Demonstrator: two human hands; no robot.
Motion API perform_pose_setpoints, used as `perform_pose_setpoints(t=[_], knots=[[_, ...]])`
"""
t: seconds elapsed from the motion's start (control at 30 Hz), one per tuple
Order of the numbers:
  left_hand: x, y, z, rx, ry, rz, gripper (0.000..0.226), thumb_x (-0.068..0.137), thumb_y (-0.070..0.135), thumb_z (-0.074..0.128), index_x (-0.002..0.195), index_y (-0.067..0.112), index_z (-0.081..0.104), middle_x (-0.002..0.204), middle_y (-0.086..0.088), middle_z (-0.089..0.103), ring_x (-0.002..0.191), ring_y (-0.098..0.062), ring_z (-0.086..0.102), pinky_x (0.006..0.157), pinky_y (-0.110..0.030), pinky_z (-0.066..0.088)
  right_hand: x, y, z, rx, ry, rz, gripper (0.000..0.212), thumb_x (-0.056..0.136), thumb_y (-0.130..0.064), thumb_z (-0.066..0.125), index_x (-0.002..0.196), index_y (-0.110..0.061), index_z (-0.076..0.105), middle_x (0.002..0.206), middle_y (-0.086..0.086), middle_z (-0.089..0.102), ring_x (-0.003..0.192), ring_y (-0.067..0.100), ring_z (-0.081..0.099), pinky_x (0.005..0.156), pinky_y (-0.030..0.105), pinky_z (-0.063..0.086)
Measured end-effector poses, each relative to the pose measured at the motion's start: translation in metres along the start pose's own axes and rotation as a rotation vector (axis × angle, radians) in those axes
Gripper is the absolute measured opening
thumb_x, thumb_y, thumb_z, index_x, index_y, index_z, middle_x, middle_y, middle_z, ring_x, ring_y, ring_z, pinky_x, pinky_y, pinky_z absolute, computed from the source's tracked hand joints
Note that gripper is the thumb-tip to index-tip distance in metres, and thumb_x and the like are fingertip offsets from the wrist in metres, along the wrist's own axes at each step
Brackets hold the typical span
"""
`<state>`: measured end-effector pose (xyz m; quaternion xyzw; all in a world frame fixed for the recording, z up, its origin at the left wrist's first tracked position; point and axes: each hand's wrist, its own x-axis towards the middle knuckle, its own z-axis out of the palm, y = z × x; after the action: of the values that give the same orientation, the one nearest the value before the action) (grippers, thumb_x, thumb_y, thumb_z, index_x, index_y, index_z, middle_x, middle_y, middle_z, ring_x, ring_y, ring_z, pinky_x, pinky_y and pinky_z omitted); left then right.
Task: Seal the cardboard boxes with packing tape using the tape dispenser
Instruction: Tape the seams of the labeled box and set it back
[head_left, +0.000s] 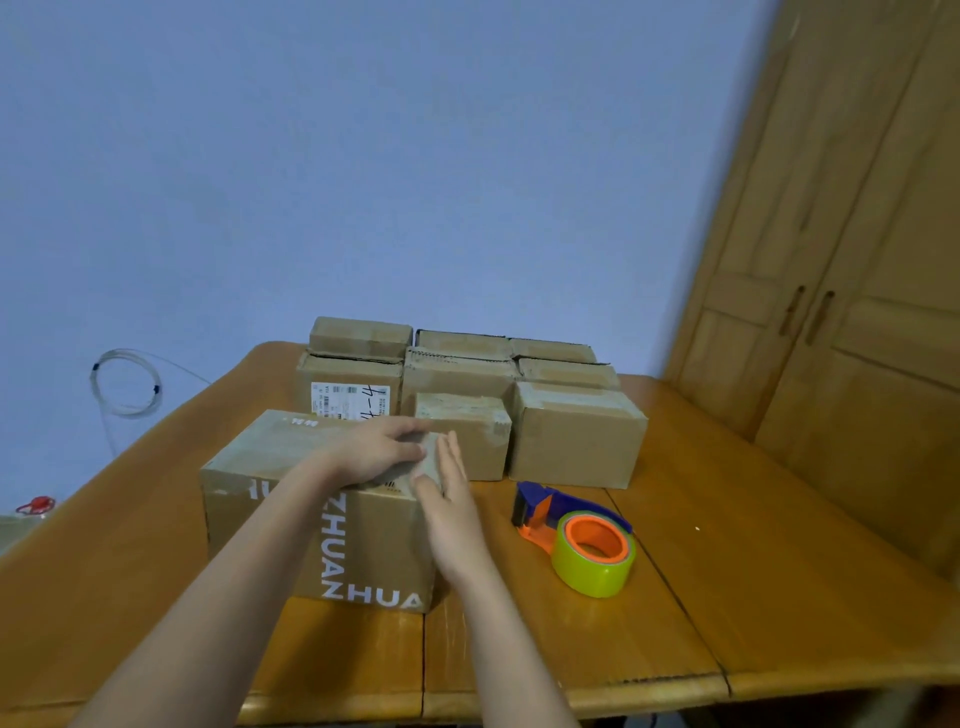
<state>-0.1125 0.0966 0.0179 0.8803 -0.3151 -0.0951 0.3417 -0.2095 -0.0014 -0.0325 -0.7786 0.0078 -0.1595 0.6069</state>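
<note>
A large cardboard box (270, 493) with white lettering on its side sits on the wooden table (753, 571) in front of me. My left hand (382, 449) lies flat on the box's top near its right edge. My right hand (449, 499) presses flat against the box's right side, fingers straight and together. Both hands rest on a strip of tape at that corner. A blue and orange tape dispenser (576, 535) with a yellow-green roll lies on the table to the right of the box, untouched.
Several smaller cardboard boxes (576, 434) stand stacked in rows behind the large box. A wooden wardrobe (841, 260) rises at the right. A coil of clear tubing (124, 384) hangs on the blue wall at the left. The table's front edge is close to me.
</note>
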Motion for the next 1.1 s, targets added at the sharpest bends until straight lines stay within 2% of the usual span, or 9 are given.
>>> perform_pose_setpoints(t=[0.23,0.37,0.47,0.53,0.6,0.7,0.9,1.0,1.1], knots=[[0.001,-0.004,-0.003,0.187,0.111,0.097,0.036,0.098,0.022,0.054,0.134,0.016,0.056,0.138,0.003,0.055,0.125,-0.012,0.05,0.098,-0.017,0.031,-0.004,-0.004,0.0,-0.056,-0.008,0.012,0.056,0.102,-0.02,0.035,0.153,-0.028,0.012,0.158,-0.021,-0.003,0.13,-0.011,0.008,0.104,0.013,0.015],[0.003,-0.011,-0.003,0.289,0.36,0.158,0.019,0.093,0.021,0.063,0.096,0.009,0.077,0.095,-0.004,0.075,0.072,0.001,0.059,0.064,-0.011,0.037,-0.004,-0.005,-0.004,-0.058,-0.034,0.021,0.056,0.103,-0.026,0.033,0.153,-0.03,0.009,0.156,-0.025,-0.007,0.137,-0.005,0.007,0.107,0.021,0.018],[-0.003,-0.017,-0.008,0.426,0.45,0.105,0.034,0.094,0.025,0.059,0.064,0.012,0.068,0.06,-0.004,0.065,0.052,-0.012,0.05,0.052,-0.026,0.034,-0.001,-0.002,-0.006,-0.079,-0.026,0.024,0.056,0.102,-0.031,0.034,0.152,-0.032,0.011,0.155,-0.028,-0.005,0.142,0.002,0.01,0.109,0.025,0.024],[-0.014,-0.021,-0.014,0.418,0.401,0.079,0.037,0.098,0.035,0.05,0.069,0.018,0.066,0.067,-0.005,0.068,0.057,-0.016,0.057,0.054,-0.026,0.039,0.001,0.0,-0.007,-0.078,-0.025,0.025,0.054,0.102,-0.033,0.034,0.152,-0.032,0.013,0.151,-0.032,-0.001,0.14,0.003,0.018,0.103,0.021,0.036],[-0.03,-0.026,-0.021,0.379,0.292,0.063,0.041,0.096,0.055,0.037,0.098,0.029,0.07,0.098,0.008,0.072,0.083,-0.006,0.063,0.072,-0.02,0.045,0.004,0.003,-0.009,-0.149,-0.007,-0.008,0.052,0.102,-0.035,0.032,0.152,-0.031,0.017,0.148,-0.034,0.001,0.14,0.002,0.018,0.104,0.023,0.036],[-0.051,-0.036,-0.029,0.474,0.08,0.092,0.088,0.071,0.091,0.011,0.14,0.044,0.039,0.14,0.029,0.031,0.132,0.003,0.028,0.115,-0.033,0.022,0.007,0.007,-0.011,-0.271,0.002,-0.044,0.049,0.103,-0.039,0.029,0.151,-0.031,0.022,0.154,-0.029,0.0,0.141,0.002,0.017,0.103,0.021,0.027],[-0.061,-0.054,-0.03,0.74,0.057,0.102,0.112,0.051,0.101,-0.005,0.148,0.046,0.006,0.159,0.016,0.007,0.147,-0.007,0.004,0.117,-0.028,-0.002,0.014,0.013,-0.013,-0.423,0.002,-0.127,0.048,0.103,-0.042,0.027,0.148,-0.028,0.03,0.158,-0.018,0.01,0.14,0.006,0.024,0.103,0.021,0.027],[-0.06,-0.055,-0.022,0.787,0.128,0.104,0.12,0.047,0.1,-0.009,0.151,0.041,0.003,0.159,0.015,0.003,0.148,-0.01,0.003,0.112,-0.024,-0.003,0.016,0.013,-0.012,-0.683,0.114,-0.261,0.068,0.097,-0.053,0.004,0.139,-0.022,0.048,0.15,-0.009,0.036,0.14,0.012,0.032,0.114,0.031,0.023],[-0.057,-0.055,-0.019,0.788,0.197,0.113,0.117,0.049,0.098,-0.008,0.15,0.041,0.005,0.153,0.02,-0.001,0.145,-0.004,0.003,0.11,-0.022,-0.002,0.024,0.004,-0.011,-0.88,0.214,-0.46,0.078,0.098,-0.051,-0.003,0.123,-0.019,0.064,0.131,-0.003,0.059,0.126,0.013,0.05,0.11,0.044,0.036]])
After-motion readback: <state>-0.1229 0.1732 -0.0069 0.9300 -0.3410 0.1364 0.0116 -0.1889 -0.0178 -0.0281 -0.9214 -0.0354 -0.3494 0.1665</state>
